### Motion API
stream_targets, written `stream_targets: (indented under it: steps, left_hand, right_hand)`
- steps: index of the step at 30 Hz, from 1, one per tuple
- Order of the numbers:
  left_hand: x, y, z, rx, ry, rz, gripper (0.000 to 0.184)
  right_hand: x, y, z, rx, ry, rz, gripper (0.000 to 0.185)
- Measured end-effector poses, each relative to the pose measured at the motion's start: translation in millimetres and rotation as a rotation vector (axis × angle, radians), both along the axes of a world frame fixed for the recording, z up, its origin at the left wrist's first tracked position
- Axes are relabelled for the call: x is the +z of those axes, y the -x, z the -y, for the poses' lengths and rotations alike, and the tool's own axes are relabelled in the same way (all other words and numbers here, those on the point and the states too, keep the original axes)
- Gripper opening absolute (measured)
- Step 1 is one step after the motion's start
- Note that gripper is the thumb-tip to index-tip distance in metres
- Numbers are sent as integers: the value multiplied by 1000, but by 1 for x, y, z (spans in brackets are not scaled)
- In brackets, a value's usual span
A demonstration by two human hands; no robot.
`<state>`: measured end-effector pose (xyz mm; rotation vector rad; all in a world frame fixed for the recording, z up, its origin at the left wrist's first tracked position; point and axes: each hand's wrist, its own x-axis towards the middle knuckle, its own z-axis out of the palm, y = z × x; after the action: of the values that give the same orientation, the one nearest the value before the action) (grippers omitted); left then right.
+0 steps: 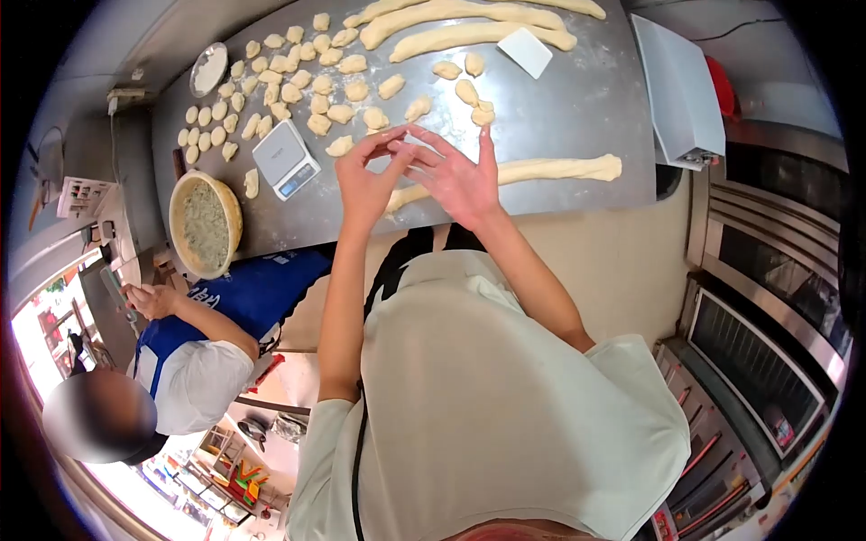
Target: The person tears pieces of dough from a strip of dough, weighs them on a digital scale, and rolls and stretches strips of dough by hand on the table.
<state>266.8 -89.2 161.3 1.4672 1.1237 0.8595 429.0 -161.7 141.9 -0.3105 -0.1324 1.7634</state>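
Left hand (363,185) and right hand (465,185) meet over the near side of the steel table (600,108). Left thumb and fingers curl inward to the right hand's fingers; can't tell if a scrap is pinched there. Right hand released, fingers loosely spread, thumb pointing up. Dough rope (559,171) lies on the table below the fingers, running from under the hands out to the right; no grip on it. Small dough lump (483,114) just beyond the right thumb tip in this view, contact unclear. Another dough piece (339,146) just beside the left hand; many more farther left. Long dough strips along the far side, white scraper (526,52) by them. Writing: kitchen scale (280,155) has faint marks on its platform and a lit display, neither legible. Co-worker's blue apron (239,290) carries pale lettering, too skewed to read. Filling bowl (177,225) near the apron, no label seen
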Motion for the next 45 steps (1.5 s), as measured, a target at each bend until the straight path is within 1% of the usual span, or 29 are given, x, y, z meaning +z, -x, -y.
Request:
stream_targets:
  steps: [2, 3, 5, 9, 11, 13, 15, 17, 18, 19, 20, 21, 22, 24, 26, 27, 28, 29, 30, 31, 33, 34, 36, 38, 39, 40, 42, 44, 45]
  left_hand:
    - [-1, -7, 1, 35, -6, -7, 32]
    - [-2, -10, 1, 76, 8, -16, 30]
    - [-4, -15, 1, 114, 20, -24, 28]
    - [-12, -22, 3, 179, 113, 104, 23]
    - [-17, -22, 2, 204, 154, 145, 21]
    - [-23, -20, 1, 188, 159, 168, 19]
    - [-29, -16, 1, 183, 132, 138, 18]
    - [-36, -6, 2, 181, 111, 100, 19]
    - [-40, 0, 3, 248, 125, 67, 21]
    - [-43, 7, 3, 313, 138, 34, 23]
    - [-53, 17, 2, 321, 140, 32, 23]
    - [-67, 32, 4, 278, 20, -222, 24]
    - [-83, 45, 7, 227, -97, -476, 24]
    - [-112, 62, 18, 192, -88, -532, 24]
    - [-140, 79, 30, 161, -88, -586, 23]
    - [-153, 88, 35, 40, -175, -717, 25]
    - [-164, 98, 41, -89, -261, -846, 27]
    - [-175, 107, 47, -100, -262, -848, 27]
    - [-183, 110, 54, -180, -358, -893, 29]
    - [-191, 113, 60, -260, -456, -928, 31]
    - [-197, 118, 70, -246, -306, -883, 38]
    - [-199, 119, 71, -255, -289, -910, 41]
    - [-191, 116, 67, -228, -279, -868, 45]
    - [-197, 116, 65, -51, -160, -676, 51]
    - [-199, 116, 63, -64, -156, -674, 51]
    - [-200, 121, 62, -113, -210, -728, 52]
    - [-189, 125, 56, -127, -277, -803, 53]
    - [-174, 117, 58, -249, -265, -902, 51]
    - [-174, 116, 60, -239, -383, -903, 42]
  right_hand:
    - [-8, 1, 3, -16, 11, 157, 100]
    - [-10, 2, 3, -20, 11, 158, 100]
    - [-15, 4, 3, -71, -34, 478, 95]
    - [-19, 5, 7, -105, -83, 574, 87]
    - [-16, 5, 10, -128, -101, 625, 78]
    - [-20, 1, 12, -111, -116, 672, 80]
    - [-27, -3, 9, -88, -140, 714, 82]
    - [-36, -3, 7, -166, -95, 699, 81]
    - [-40, -4, 8, -155, -90, 694, 81]
    - [-44, -9, 9, -164, -52, 733, 76]
    - [-48, -15, 7, -176, -18, 774, 71]
    - [-62, -19, 10, -145, -14, 836, 69]
    - [-72, -22, 13, -139, -9, 833, 69]
    - [-92, -28, 23, -21, 84, 944, 66]
    - [-113, -31, 35, 28, 132, 1006, 63]
    - [-122, -30, 37, 64, 177, 1065, 60]
    - [-129, -28, 41, 60, 181, 1059, 60]
    - [-134, -27, 45, 80, 203, 1076, 51]
    - [-143, -30, 51, 96, 229, 1098, 42]
    - [-152, -29, 57, 83, 244, 1104, 42]
    - [-176, -29, 65, 73, 206, 1205, 35]
    - [-169, -32, 68, 32, 182, 1275, 37]
    - [-160, -35, 74, 47, 272, 1276, 35]
    - [-154, -45, 78, 25, 291, 1281, 33]
    - [-150, -46, 82, 34, 277, 1264, 32]
    - [-144, -46, 88, 41, 279, 1256, 32]
    - [-129, -55, 87, 77, 222, 1472, 34]
    - [-127, -56, 88, 36, 158, 1471, 34]
    - [-126, -57, 89, 87, 149, 1513, 34]
